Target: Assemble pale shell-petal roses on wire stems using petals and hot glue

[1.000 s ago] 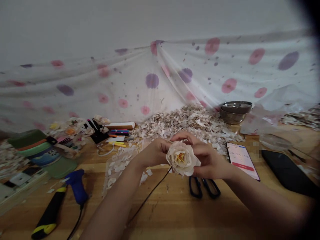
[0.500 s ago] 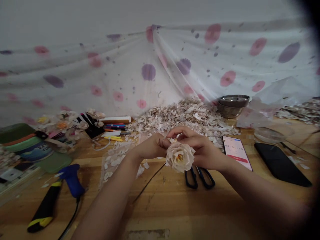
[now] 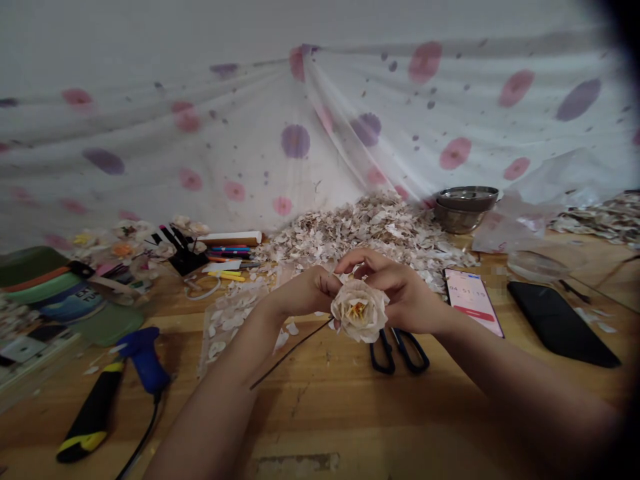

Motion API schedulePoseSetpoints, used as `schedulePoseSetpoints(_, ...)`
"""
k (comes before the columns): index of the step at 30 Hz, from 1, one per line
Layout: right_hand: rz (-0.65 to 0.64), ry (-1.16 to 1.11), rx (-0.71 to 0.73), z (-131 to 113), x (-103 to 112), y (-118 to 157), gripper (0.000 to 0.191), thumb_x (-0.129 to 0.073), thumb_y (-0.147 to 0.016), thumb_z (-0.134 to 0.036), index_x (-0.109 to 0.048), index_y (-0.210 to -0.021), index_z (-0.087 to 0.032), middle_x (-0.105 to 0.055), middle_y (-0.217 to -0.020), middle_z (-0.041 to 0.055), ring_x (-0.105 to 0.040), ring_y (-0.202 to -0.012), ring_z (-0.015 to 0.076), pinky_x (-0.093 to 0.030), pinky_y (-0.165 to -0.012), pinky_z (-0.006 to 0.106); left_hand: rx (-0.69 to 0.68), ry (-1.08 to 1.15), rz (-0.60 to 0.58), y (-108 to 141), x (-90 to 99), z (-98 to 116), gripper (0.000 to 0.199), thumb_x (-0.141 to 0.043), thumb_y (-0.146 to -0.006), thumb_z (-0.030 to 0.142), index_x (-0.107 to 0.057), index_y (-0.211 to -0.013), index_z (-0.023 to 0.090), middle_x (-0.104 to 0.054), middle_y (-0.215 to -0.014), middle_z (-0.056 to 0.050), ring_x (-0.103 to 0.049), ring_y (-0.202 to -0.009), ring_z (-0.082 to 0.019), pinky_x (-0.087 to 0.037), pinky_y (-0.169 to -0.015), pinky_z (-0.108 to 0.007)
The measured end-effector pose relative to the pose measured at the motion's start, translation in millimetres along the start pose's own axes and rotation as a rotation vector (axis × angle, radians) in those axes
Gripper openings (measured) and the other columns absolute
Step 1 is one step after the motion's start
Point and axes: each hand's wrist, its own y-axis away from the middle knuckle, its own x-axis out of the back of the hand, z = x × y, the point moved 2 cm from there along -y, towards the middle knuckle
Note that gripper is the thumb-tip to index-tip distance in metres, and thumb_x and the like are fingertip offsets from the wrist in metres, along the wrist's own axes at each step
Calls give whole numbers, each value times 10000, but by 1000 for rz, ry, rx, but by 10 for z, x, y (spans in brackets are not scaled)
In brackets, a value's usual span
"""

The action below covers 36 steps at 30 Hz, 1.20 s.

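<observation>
Above the middle of the wooden table (image 3: 350,417), a cream flower (image 3: 360,310) is held between both hands, its bloom facing the camera. The left hand (image 3: 309,293) pinches at the bloom's left; the right hand (image 3: 404,300) curls narrowly round its right side and top, fingertips hidden. The dark stem (image 3: 290,351) lies flatter than half a second ago, its end across the left forearm, suggesting the flower is being turned in the grip. Scissors (image 3: 383,371) lie beyond, then heaped petals (image 3: 350,223) along the far edge.
</observation>
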Motion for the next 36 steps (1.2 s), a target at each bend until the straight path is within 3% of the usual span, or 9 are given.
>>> schedulePoseSetpoints(3,-9,16,6,-9,-2,-3,76,-786,-705,-213,-714,-697,-191,-589,-1062,85,-566,-1003,201,-460,-891,383,20,-96,-156,-2,-35,3,169,-686,-550,-41,-683,-494,119,-627,-485,42,-542,-453,-77,-429,-496,-180)
schedulePoseSetpoints(9,78,40,-36,2,10,0,67,-782,-702,-196,-727,-740,-197,-591,-1007,67,-572,-966,187,-444,-896,364,-4,-143,-287,-12,-13,-39,103,-741,-655,170,-700,-570,127,-657,-536,-13,-582,-469,-117,-469,-492,-227)
schedulePoseSetpoints(14,217,30,-239,93,35,7,47,-762,-693,-189,-717,-683,-196,-573,-1045,57,-572,-994,200,-429,-910,347,1,-161,-303,-21,-4,-4,337,-740,-695,454,-691,-699,121,-686,-658,-72,-630,-554,-163,-514,-560,-289)
schedulePoseSetpoints(18,286,-1,-314,146,57,-2,71,-747,-650,-147,-701,-675,-196,-586,-1018,41,-577,-964,192,-431,-884,329,-14,-224,-232,-31,54,29,308,-769,-696,363,-673,-886,141,-688,-811,-47,-631,-748,-159,-491,-731,-295)
schedulePoseSetpoints(21,307,45,-311,136,65,-8,79,-723,-648,-141,-694,-699,-194,-586,-943,32,-571,-884,172,-436,-808,311,-60,-268,-193,-38,106,33,462,-802,-654,238,-615,-1074,188,-653,-1007,-38,-593,-893,-157,-441,-852,-308)
schedulePoseSetpoints(27,328,218,-281,88,68,13,84,-696,-673,-126,-681,-723,-192,-547,-832,11,-535,-778,150,-416,-688,281,-140,-279,-150,-41,101,48,709,-843,-563,225,-531,-1199,213,-600,-1167,-70,-566,-997,-202,-398,-922,-358)
schedulePoseSetpoints(32,323,391,-42,80,111,22,99,-699,-703,-103,-643,-691,-184,-479,-811,3,-490,-768,138,-395,-687,274,-63,-413,-230,-8,116,54,584,-783,-663,240,-558,-1200,194,-623,-1142,-72,-569,-977,-193,-400,-927,-360)
schedulePoseSetpoints(36,269,441,11,107,142,17,149,-691,-697,-56,-613,-702,-183,-474,-809,1,-481,-762,136,-392,-679,267,-46,-486,-268,16,139,71,448,-739,-720,271,-594,-1132,170,-652,-1043,-65,-578,-950,-188,-416,-914,-359)
